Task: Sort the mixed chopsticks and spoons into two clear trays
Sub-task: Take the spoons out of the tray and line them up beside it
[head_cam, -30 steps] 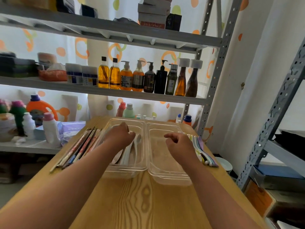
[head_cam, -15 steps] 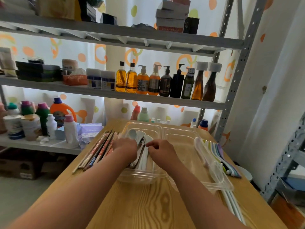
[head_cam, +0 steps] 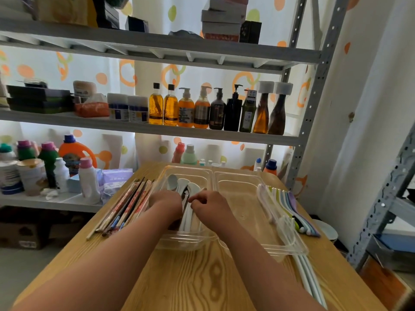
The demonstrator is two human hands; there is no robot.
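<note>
Left hand (head_cam: 166, 203) and right hand (head_cam: 212, 208) rest curled fingers (head_cam: 198, 200) on spoons (head_cam: 187, 187) in the left tray (head_cam: 184, 241); whether either hand grips one is hidden.

One wide-angle camera, worn on the person's head, looks forward and down along both forearms. It sits close above the near edge of the wooden table (head_cam: 202, 277), whose grain fills the bottom of the frame. The left hand (head_cam: 166, 203) and right hand (head_cam: 210, 207) lie at mid-frame, over the clear trays (head_cam: 242, 198) at the table's far end. Beyond them the view faces the grey shelves (head_cam: 157, 131) almost head-on, taking in three levels. The lens bends the edges of the frame, so the shelf post (head_cam: 314, 97) on the right leans inward, and a second rack (head_cam: 386, 198) slants across the right edge.
</note>
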